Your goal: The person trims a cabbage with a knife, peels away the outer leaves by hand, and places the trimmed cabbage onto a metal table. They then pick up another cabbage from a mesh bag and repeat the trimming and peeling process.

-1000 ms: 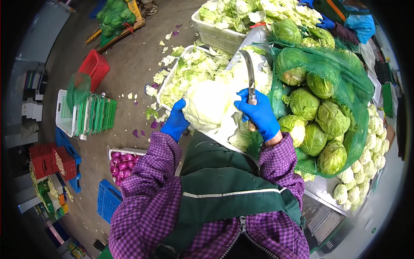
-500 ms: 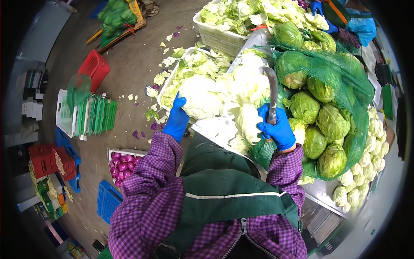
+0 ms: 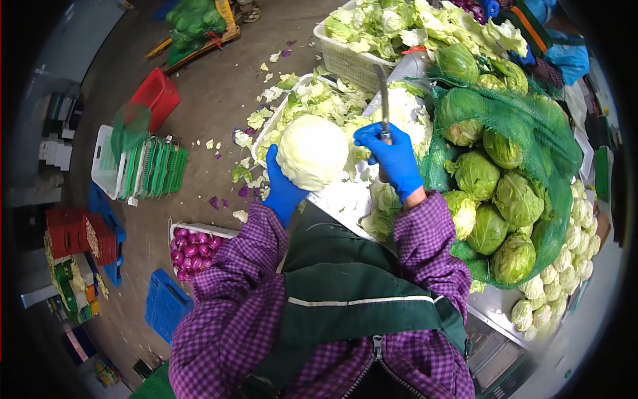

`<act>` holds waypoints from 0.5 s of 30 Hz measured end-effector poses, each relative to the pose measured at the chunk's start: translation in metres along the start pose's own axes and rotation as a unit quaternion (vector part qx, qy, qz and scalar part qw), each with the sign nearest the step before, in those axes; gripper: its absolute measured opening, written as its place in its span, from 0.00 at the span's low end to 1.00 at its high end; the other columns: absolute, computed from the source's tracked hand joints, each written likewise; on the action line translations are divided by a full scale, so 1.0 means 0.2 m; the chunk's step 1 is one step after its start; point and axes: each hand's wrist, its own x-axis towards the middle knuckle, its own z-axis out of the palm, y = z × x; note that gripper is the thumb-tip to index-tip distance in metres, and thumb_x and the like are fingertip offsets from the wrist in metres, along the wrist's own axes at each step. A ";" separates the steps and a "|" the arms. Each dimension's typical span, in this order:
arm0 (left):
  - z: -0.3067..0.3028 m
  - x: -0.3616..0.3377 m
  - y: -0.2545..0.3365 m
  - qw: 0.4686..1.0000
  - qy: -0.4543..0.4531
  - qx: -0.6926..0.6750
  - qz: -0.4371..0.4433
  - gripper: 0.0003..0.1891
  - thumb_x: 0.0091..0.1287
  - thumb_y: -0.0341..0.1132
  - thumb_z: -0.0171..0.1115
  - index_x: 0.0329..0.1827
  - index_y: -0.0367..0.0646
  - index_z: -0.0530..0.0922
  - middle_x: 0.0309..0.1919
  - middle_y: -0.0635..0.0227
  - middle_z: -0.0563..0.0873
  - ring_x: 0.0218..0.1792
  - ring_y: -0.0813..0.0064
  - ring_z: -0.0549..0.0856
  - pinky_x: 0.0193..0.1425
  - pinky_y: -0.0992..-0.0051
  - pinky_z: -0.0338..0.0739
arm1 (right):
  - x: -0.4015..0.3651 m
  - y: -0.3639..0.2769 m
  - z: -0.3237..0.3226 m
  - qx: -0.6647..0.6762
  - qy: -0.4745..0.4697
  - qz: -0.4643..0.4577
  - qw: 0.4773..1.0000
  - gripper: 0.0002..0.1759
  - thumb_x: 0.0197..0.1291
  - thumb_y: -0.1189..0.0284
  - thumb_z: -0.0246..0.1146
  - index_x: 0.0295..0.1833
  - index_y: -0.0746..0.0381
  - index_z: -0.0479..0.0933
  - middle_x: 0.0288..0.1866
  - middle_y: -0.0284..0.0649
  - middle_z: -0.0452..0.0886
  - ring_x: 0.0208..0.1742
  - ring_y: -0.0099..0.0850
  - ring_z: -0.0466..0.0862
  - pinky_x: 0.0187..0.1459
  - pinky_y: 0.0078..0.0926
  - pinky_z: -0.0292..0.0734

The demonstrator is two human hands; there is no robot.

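Note:
A pale, round cabbage [image 3: 312,152] rests in my left hand [image 3: 282,189], whose blue-gloved palm and thumb support its lower left side. My right hand [image 3: 392,156], also gloved in blue, is closed around the handle of a curved knife [image 3: 383,100]. The blade points up and away from me, to the right of the cabbage and apart from it. Cut leaves [image 3: 405,110] lie on the metal table [image 3: 345,206] beyond my hands. To the right, a green net bag [image 3: 551,133] holds several green cabbages [image 3: 477,173].
Two white crates of leaves [image 3: 345,56] stand beyond the table's left side. Small cabbages [image 3: 545,292] are piled at the right. A crate of purple onions [image 3: 193,249], a blue crate [image 3: 165,306] and a red crate [image 3: 156,96] are on the floor. A co-worker's gloved hand [image 3: 490,8] shows at the top.
My left hand has turned the cabbage, which now looks rounder and smoother. My right hand has moved left with the knife, its blade now more upright. The view has shifted slightly.

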 end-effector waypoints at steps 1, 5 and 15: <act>0.01 -0.01 -0.02 0.995 -0.065 0.051 0.053 0.43 0.59 0.64 0.52 0.73 0.50 0.57 0.70 0.53 0.64 0.68 0.50 0.66 0.67 0.45 0.65 | -0.01 0.00 -0.01 -0.008 0.005 -0.010 1.000 0.11 0.58 0.70 0.65 0.44 0.63 0.80 0.39 0.34 0.85 0.28 0.17 0.77 0.26 0.15 0.72; 0.03 0.04 -0.07 0.998 0.011 0.052 -0.018 0.47 0.57 0.71 0.51 0.74 0.50 0.55 0.71 0.53 0.60 0.67 0.46 0.65 0.63 0.48 0.72 | -0.07 0.01 0.03 0.010 -0.015 0.014 1.000 0.14 0.57 0.69 0.66 0.47 0.65 0.80 0.40 0.33 0.84 0.30 0.17 0.78 0.26 0.14 0.72; 0.14 0.07 -0.01 0.927 0.077 -0.343 -0.127 0.48 0.59 0.71 0.51 0.74 0.46 0.54 0.70 0.49 0.61 0.67 0.45 0.66 0.63 0.49 0.72 | -0.15 0.06 0.08 0.041 0.019 0.039 0.998 0.21 0.55 0.72 0.69 0.53 0.65 0.76 0.44 0.36 0.80 0.28 0.17 0.77 0.27 0.17 0.76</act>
